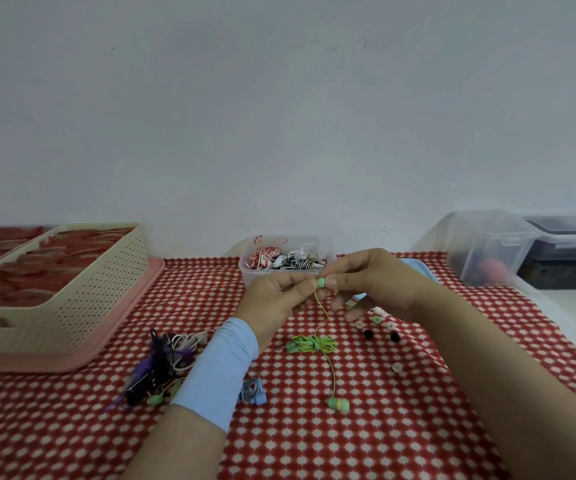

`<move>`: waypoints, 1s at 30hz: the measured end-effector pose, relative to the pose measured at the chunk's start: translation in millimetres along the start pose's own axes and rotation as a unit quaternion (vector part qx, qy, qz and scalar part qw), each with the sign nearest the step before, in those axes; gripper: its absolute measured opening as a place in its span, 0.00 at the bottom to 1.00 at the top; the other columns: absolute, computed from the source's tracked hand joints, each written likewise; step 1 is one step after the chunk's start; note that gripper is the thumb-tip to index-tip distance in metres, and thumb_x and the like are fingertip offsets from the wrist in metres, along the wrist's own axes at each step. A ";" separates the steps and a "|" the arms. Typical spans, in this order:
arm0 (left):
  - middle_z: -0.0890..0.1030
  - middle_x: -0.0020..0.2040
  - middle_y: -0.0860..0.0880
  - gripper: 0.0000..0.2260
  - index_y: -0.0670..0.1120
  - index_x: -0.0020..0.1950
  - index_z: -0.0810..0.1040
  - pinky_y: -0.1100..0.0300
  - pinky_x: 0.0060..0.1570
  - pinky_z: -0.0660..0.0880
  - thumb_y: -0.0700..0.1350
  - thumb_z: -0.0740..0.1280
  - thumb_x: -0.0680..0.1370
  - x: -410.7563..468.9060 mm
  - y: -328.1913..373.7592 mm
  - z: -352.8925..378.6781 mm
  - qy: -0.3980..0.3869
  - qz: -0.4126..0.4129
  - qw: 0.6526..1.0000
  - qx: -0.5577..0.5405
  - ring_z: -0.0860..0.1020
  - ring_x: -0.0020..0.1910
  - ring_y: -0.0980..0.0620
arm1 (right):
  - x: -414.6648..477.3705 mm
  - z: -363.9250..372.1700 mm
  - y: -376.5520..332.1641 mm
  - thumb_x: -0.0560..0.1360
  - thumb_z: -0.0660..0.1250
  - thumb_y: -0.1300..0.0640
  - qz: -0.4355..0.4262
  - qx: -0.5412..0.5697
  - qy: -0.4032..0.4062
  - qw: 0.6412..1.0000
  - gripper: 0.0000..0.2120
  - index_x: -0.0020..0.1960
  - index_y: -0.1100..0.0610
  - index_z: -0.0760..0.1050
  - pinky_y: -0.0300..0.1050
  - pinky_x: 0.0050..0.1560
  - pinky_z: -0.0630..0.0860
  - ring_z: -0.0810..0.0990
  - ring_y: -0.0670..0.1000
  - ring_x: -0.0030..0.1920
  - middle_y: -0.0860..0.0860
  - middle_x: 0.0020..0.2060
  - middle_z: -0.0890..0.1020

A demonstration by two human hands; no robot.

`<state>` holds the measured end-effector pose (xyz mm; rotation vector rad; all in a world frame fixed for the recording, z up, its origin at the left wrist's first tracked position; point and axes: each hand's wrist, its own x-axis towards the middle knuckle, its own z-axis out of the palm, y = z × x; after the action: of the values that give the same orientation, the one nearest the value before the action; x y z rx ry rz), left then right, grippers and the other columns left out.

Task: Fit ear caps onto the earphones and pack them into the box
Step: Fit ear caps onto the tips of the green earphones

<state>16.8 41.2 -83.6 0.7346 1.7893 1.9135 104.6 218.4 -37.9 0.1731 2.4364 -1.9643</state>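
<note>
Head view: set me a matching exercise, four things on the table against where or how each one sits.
1 tub
2 basket
3 coil
4 black caps

A on the pink tray
B loose, under the right hand
C at the wall, behind the left hand
D green, wound, on the cloth

Pairs: 1-C, 2-A, 3-D, 4-B
</note>
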 end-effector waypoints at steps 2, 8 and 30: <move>0.84 0.43 0.45 0.07 0.42 0.52 0.84 0.59 0.46 0.76 0.41 0.69 0.77 1.9 0.8 -1.4 0.013 0.004 1.000 0.009 0.78 0.41 0.52 | -0.6 0.1 -1.2 0.78 0.71 0.61 -0.013 -0.005 -0.006 1.000 0.07 0.54 0.58 0.86 0.48 0.40 0.84 0.84 0.52 0.42 0.60 0.48 0.87; 0.83 0.46 0.41 0.08 0.41 0.55 0.84 0.61 0.44 0.75 0.39 0.68 0.78 1.5 2.1 -6.6 0.017 0.002 1.000 0.014 0.77 0.40 0.53 | -3.8 1.9 -10.0 0.79 0.70 0.60 -0.025 -0.032 0.004 0.999 0.07 0.55 0.56 0.86 0.51 0.43 0.84 0.84 0.54 0.42 0.57 0.47 0.88; 0.82 0.33 0.58 0.05 0.51 0.48 0.84 0.70 0.40 0.75 0.41 0.70 0.77 0.7 4.9 -6.3 0.057 0.054 0.988 0.134 0.78 0.34 0.63 | 3.4 16.7 -7.3 0.74 0.77 0.57 -0.085 -0.145 0.098 0.981 0.01 0.46 0.54 0.87 0.49 0.37 0.83 0.83 0.50 0.35 0.54 0.37 0.87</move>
<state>12.5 36.3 -78.9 0.8429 2.1480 1.8338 99.5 200.9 -34.6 0.1680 2.9197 -1.6907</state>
